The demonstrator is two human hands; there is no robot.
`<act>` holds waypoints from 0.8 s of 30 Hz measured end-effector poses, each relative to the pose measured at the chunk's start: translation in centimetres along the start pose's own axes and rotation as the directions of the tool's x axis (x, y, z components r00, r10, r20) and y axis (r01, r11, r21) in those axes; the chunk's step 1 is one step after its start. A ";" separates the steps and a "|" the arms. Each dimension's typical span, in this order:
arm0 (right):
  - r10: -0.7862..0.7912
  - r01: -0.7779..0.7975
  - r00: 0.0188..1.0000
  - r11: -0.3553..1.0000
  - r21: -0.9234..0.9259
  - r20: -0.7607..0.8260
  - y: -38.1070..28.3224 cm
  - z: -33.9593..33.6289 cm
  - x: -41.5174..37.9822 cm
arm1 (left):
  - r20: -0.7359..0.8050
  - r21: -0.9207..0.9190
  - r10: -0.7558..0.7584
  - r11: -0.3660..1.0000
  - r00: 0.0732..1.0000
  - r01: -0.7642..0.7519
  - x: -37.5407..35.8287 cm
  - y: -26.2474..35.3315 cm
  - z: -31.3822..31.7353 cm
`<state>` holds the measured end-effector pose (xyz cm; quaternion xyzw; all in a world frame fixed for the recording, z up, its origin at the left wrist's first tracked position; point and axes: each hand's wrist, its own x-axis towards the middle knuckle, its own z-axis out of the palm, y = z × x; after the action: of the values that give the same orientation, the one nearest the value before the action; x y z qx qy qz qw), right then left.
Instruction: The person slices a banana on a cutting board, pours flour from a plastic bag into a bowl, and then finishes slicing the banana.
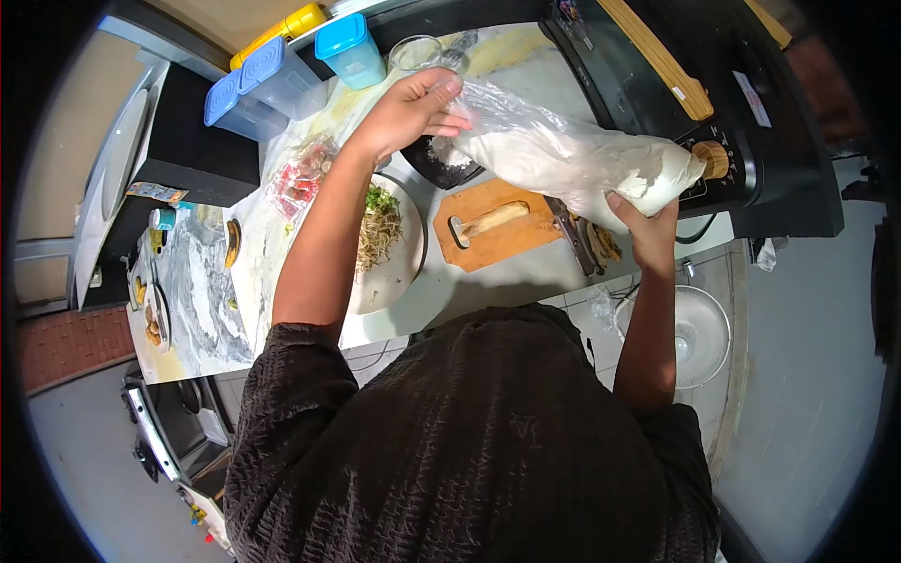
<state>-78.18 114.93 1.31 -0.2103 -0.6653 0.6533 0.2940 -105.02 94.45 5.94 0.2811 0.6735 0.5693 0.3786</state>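
Note:
A clear plastic bag of white powder [563, 155] stretches across the upper middle, above the counter. My left hand [418, 111] is closed on the bag's thin left end. Fingers of my right hand [648, 223] are wrapped round the full, heavy right end from below. Under the bag's left part, a dark bowl [434, 169] holds some white powder. Below the bag lies a wooden cutting board [497, 246] with a peeled, pale long piece [496, 220] on it. Knives [574, 239] and peels [603, 246] lie at the board's right side.
A white plate [405, 272] with sprouts and chopped greens is left of the board. Lidded containers [352, 56], a glass bowl [415, 54] and a bag of red items [300, 178] stand behind. A black oven [657, 84] is at upper right, a white basket [699, 338] below.

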 end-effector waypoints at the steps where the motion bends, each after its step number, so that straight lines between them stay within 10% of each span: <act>1: 0.000 0.000 1.000 1.000 -0.001 0.002 -0.1 0.0 0.0 | -0.002 -0.002 0.000 1.000 1.000 0.000 0.0 -0.1 0.0; 24: 0.003 -0.005 1.000 0.997 0.081 0.030 0.1 0.2 0.2 | -0.032 -0.025 0.054 0.998 0.998 -0.055 -0.1 -0.6 0.1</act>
<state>-78.49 114.87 1.27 -0.1900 -0.6421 0.6833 0.2910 -104.87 94.34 5.40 0.2857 0.6640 0.5922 0.3560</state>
